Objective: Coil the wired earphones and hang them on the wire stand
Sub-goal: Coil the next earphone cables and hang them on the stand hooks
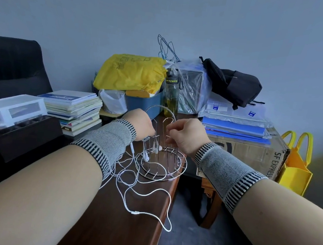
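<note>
Both hands are up at the wire stand (164, 154), which sits on the dark wooden surface (117, 227).

The left hand (139, 125) has its fingers curled down by the left side of the stand. The white earphones (146, 182) seem to hang from this grip: the two buds dangle just below it, next to the stand's thin bars. I think the fingers pinch the cord, but they are turned away, so I cannot be sure.

The right hand (185, 134) is on the other side of the stand, a little to the right of the left grip. Its fingers are bent in a pinch near a tall loop of the stand. I cannot tell if it holds the wire of the stand, the cord, or nothing.

Most of the cord is not coiled yet. From the left grip it runs down and back toward the person, lying in loose, messy loops on the surface. Its far end reaches the near edge of the surface, and a small bit hangs off.

So the long part of the cord lies below and behind both grips. The left hand is nearer to it. The coiling looks like it has only begun.
</note>
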Demonstrator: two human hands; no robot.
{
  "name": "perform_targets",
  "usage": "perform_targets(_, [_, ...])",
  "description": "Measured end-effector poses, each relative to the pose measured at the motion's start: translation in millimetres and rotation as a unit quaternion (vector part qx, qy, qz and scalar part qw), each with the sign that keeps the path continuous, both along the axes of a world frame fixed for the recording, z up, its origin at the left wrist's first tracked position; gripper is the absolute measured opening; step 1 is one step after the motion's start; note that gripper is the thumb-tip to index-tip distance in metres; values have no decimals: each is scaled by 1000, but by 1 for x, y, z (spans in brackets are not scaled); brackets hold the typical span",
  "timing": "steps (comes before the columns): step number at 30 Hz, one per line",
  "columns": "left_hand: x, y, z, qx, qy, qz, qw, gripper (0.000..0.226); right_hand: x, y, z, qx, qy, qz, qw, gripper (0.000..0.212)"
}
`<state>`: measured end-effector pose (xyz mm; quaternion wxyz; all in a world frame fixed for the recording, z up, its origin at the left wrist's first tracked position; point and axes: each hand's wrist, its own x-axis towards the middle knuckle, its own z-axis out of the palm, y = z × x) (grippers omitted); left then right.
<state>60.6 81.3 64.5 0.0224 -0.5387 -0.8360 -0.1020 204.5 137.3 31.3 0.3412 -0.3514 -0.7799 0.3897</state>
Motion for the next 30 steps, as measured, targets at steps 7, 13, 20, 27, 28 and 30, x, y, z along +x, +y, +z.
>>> perform_targets(7, [3,-14,1,-26,10,-65,998,31,-21,-21,-3,140,-93,22,986,29])
perform_targets(13, [-7,-21,-11,20,-101,-69,992,31,-36,-20,-13,197,-145,-2,970,23])
perform_targets(20, [-12,-14,-33,143,-168,-55,974,27,-44,-7,-17,210,-126,-24,969,20])
perform_targets(27, [-17,-5,-49,235,-243,-15,941,14,-52,5,-22,217,-143,-24,965,19])
perform_targets(28, [-17,-5,-49,235,-252,-15,939,14,-52,7,-23,218,-141,-22,966,18])
perform_targets(30, [-19,-7,-48,239,-276,-21,931,11,-52,9,-24,231,-149,-18,961,19])
